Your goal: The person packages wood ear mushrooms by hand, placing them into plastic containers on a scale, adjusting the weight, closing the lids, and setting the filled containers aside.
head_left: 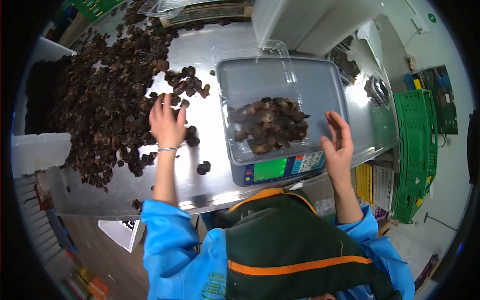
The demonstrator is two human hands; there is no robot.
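Observation:
Dark brown, mushroom-like pieces (120,75) lie in a large heap on the metal table (200,135). My left hand (167,125) reaches over the heap's right edge, fingers apart, with a few loose pieces around its fingertips. A grey scale (325,85) with a green-lit display (270,169) stands in the middle. On it rests an open clear plastic container (235,145) holding a pile of the brown pieces (270,122). At the scale's right edge is my right hand (338,142), fingers curved and apart, with nothing visible in it.
White foam-like blocks (295,25) stand behind the scale. Filled clear containers (345,65) sit at the back right. A green crate (416,150) is beyond the table's right edge, a white bin (40,150) at the left. Below is a white box (120,235).

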